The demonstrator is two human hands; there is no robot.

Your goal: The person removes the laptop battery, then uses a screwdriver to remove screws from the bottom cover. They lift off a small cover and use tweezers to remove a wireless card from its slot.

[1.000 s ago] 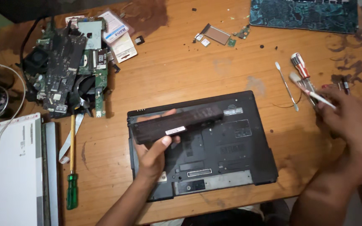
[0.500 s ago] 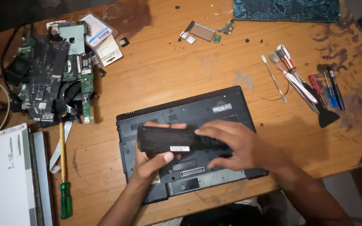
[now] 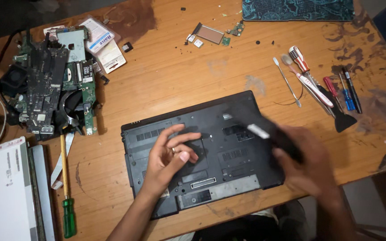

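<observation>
Right hand (image 3: pixel 309 165) gripped black battery (image 3: pixel 273 134), blurred, above laptop (image 3: pixel 202 151) right edge. Left hand (image 3: pixel 170 156) open, fingers spread over laptop base, holding nothing.

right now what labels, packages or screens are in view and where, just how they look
Display panel: bottom-left table edge, flat white rectangle.
White label cards: top left beside the circuit boards, rectangular, blue and dark print.
White sticker: on the blurred black battery in the right hand.
Silver label strip: on the black laptop base.
</observation>
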